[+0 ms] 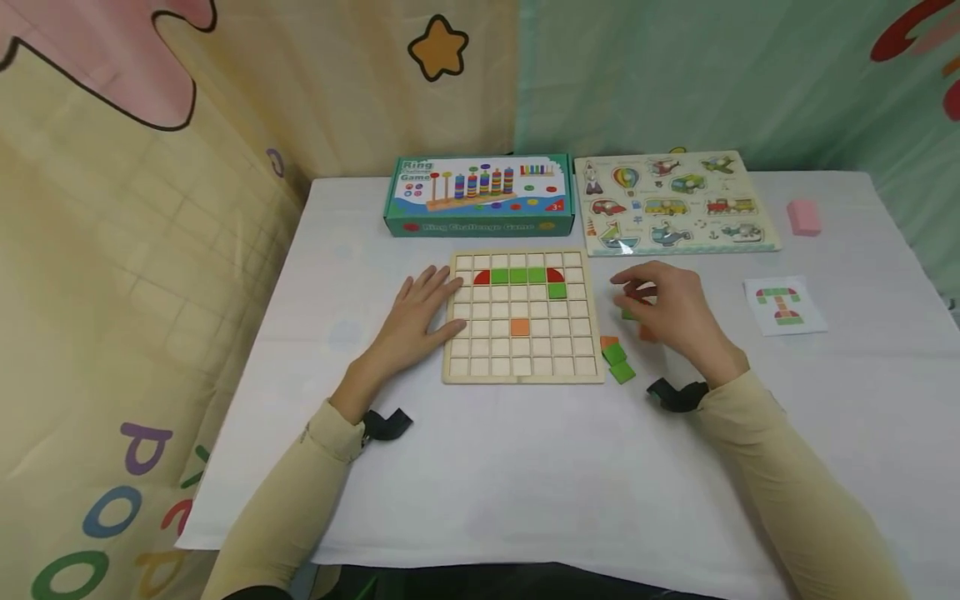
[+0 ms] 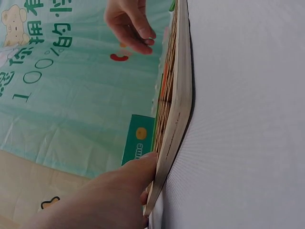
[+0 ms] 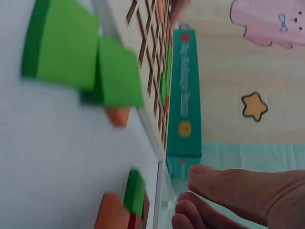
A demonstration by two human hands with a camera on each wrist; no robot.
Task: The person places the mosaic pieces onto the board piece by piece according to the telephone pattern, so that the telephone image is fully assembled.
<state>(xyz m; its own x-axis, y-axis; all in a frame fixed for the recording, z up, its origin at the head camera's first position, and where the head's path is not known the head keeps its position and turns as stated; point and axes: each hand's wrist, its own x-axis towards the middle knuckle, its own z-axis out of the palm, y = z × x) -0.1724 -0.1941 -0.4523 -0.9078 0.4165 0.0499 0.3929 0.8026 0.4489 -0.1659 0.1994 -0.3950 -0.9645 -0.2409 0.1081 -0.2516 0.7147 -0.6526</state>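
Note:
A wooden grid board [image 1: 497, 345] lies on the table. In an upper row, three green square tiles [image 1: 518, 276] stand between two red rounded tiles [image 1: 555, 275]; another green tile [image 1: 557, 290] is below the right red one. An orange tile [image 1: 520, 327] sits lower, near the middle. My left hand [image 1: 415, 321] rests at the board's left edge with fingers spread, its thumb touching the rim. Right of the board, my right hand [image 1: 670, 312] hovers over loose green [image 3: 136, 191] and orange tiles [image 3: 110, 212], fingers loosely bent. Nothing shows between its thumb and fingers.
More loose green tiles [image 1: 622, 371] lie by the board's lower right corner. A pattern card [image 1: 785, 306] and a pink block [image 1: 804, 217] are farther right. Behind the board are a ring game box [image 1: 480, 196] and a vehicle picture puzzle [image 1: 675, 204].

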